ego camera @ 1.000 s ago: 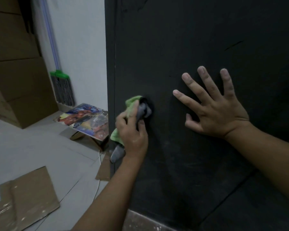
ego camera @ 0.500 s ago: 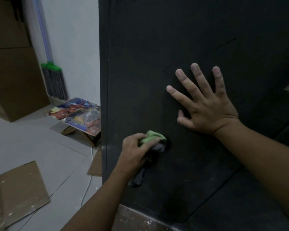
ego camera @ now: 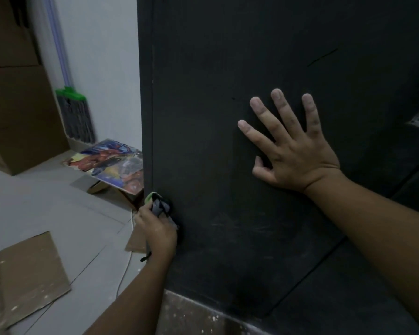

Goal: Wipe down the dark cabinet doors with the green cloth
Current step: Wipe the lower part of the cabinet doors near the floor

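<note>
The wiping is under way on the lower left part of the cabinet door [ego camera: 228,68]. The left hand [ego camera: 157,228] has its fingers curled tight round the bunched cloth [ego camera: 159,204], pressing it to the door right at its left edge. The right hand [ego camera: 293,153] lies flat, fingers spread, higher and further right, holding nothing. The next stroke probably needs firm pressure rightward over the faint scuffs [ego camera: 240,226] nearby.
</note>
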A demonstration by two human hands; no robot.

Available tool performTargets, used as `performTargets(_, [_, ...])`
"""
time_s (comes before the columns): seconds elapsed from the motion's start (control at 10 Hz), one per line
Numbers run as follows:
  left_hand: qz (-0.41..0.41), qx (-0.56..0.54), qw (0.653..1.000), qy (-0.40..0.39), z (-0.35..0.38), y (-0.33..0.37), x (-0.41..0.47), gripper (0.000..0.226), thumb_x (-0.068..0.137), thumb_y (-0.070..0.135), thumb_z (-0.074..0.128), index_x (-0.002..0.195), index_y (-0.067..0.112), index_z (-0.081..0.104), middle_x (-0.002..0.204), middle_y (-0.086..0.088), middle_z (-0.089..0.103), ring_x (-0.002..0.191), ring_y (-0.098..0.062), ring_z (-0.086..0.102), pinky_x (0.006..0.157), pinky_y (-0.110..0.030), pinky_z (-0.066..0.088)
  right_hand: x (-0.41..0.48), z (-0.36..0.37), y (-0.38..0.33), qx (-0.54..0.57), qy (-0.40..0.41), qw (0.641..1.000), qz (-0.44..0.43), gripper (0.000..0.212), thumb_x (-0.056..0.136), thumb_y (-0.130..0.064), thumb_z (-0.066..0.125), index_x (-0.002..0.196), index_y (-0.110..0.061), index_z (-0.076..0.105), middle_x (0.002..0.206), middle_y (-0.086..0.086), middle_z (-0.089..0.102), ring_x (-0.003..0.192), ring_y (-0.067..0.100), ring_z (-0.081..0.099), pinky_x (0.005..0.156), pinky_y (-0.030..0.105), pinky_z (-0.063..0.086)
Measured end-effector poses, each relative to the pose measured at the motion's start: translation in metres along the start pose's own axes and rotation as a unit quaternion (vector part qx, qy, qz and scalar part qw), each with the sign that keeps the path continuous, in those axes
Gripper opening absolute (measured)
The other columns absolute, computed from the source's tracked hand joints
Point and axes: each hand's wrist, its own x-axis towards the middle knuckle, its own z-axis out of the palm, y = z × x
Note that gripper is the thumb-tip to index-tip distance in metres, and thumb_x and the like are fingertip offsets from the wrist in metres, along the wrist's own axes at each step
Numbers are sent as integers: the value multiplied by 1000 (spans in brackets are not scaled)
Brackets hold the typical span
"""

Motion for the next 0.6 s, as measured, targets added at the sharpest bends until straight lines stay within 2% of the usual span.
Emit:
performTargets(0.1, [-18, 12, 1000, -21, 7, -14, 9, 25, 87, 18, 48, 111, 21, 42, 107, 2, 42, 84, -30, 59, 67, -54, 56, 0, 1, -1, -3, 0, 1000, 0, 73, 91, -49, 37, 158, -24, 21, 166, 13, 7, 151, 41, 5, 117, 62, -3])
performTargets(0.2, [6, -17, 999, -27, 9, 3, -1, 20, 86, 37, 39, 103, 27, 38, 106, -15, 48, 72, -34, 61, 56, -49, 56, -1, 2, -2, -3, 2, 1000, 2, 75, 90, -49, 38, 158, -23, 19, 166, 14, 6, 151, 41, 4, 117, 63, -1])
performTargets(0.3, [21, -52, 998, -33, 9, 48, -25, 21, 96, 23, 45, 114, 14, 42, 113, -7, 39, 85, -16, 49, 74, -37, 49, 0, 2, -2, -4, -1, 1000, 3, 75, 90, -49, 38, 158, -23, 19, 166, 14, 4, 151, 41, 3, 117, 62, -5])
performTargets(0.4, [112, -63, 990, -50, 18, 67, -45, 31, 95, 4, 53, 125, 0, 46, 113, -2, 30, 91, -9, 39, 83, -29, 43, 0, 1, -3, -8, -6, 1000, 5, 76, 90, -49, 39, 158, -24, 19, 166, 13, 4, 151, 40, 2, 117, 61, -8])
performTargets(0.5, [191, -50, 971, -136, 23, 69, -67, 35, 96, 8, 56, 130, 2, 50, 108, 0, 38, 85, 5, 34, 83, -12, 37, 0, -1, -4, -5, -15, 1000, 4, 76, 89, -49, 41, 158, -24, 20, 166, 13, 4, 151, 40, 1, 117, 61, -8])
performTargets(0.6, [176, -11, 950, -259, 24, 78, -87, 36, 101, 38, 44, 130, 17, 50, 97, 26, 38, 82, 14, 43, 72, -3, 34, 0, -2, -5, -8, -16, 1000, 5, 77, 88, -48, 42, 157, -23, 21, 166, 14, 7, 151, 40, 3, 117, 61, -5])
